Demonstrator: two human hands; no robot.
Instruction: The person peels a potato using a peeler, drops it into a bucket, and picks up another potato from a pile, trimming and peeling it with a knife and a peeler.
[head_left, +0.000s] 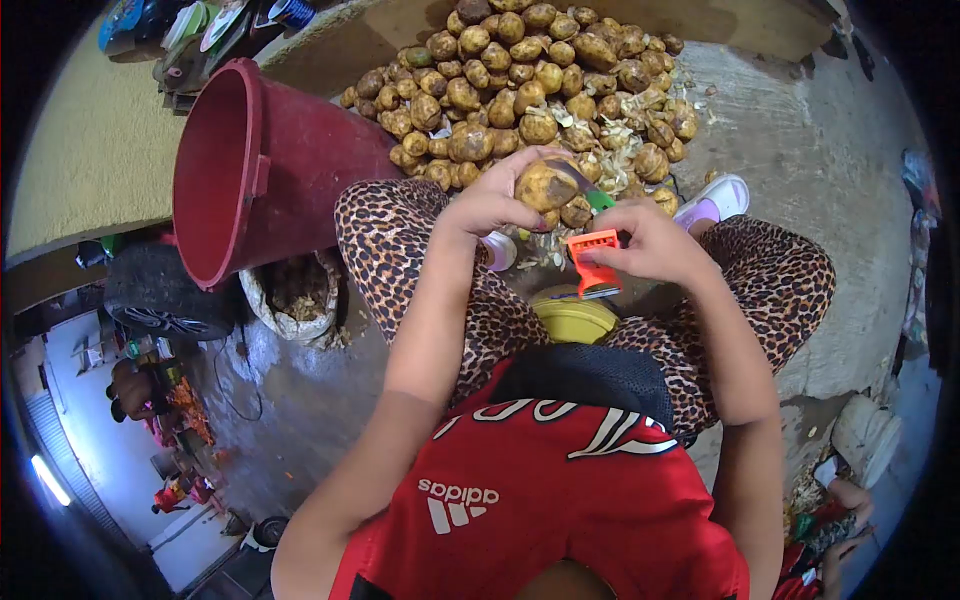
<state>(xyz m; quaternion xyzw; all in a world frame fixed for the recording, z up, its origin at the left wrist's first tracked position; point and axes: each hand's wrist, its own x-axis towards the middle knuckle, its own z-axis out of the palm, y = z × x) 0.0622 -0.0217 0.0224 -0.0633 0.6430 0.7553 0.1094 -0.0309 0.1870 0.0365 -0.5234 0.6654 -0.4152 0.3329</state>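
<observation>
My left hand is closed around a large potato with brown-stained yellow skin, held up in front of the pile. Close by on the right, my right hand grips a knife with a green handle; its dark blade lies against the potato's right side. An orange plastic tool, which looks like a peeler, also sits between the thumb and fingers of that hand, its metal edge pointing down. How the fingers wrap the knife handle is partly hidden.
A big heap of potatoes with pale peelings lies ahead against a low wall. A tilted red bin stands left, beside a white sack and a tire. Something yellow is between my legs. Other people are at both lower sides.
</observation>
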